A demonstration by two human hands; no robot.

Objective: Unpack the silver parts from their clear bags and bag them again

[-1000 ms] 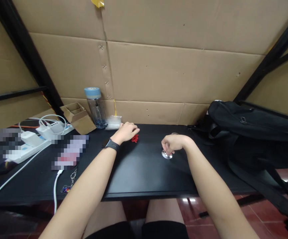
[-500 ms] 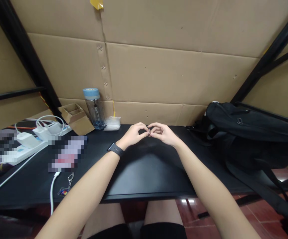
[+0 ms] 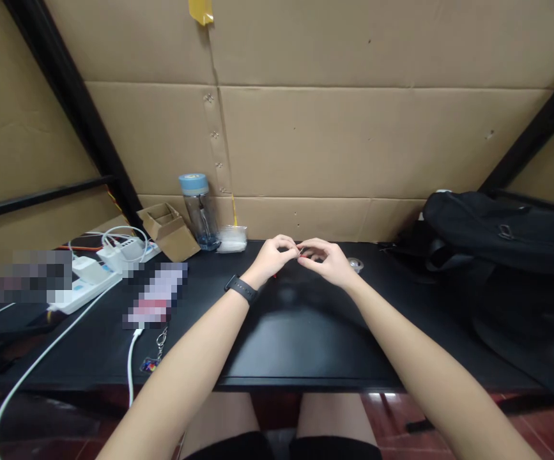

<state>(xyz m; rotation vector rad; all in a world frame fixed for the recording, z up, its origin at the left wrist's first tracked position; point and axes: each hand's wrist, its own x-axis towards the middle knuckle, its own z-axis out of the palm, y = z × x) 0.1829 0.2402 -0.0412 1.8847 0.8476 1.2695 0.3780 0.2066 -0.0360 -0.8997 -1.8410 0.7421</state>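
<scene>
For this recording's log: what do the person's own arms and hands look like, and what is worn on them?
The left hand and right hand are ungloved, and no sleeve shows on either forearm. The left wrist wears a black watch-like band with small holes along its strap. No band shows on the right wrist. Rings are too small to tell.

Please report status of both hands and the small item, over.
Left hand, right hand: fingertips together. Small item: between fingertips, shape unclear. Nearby: red bit, partly hidden; clear disc beside right hand.
</scene>
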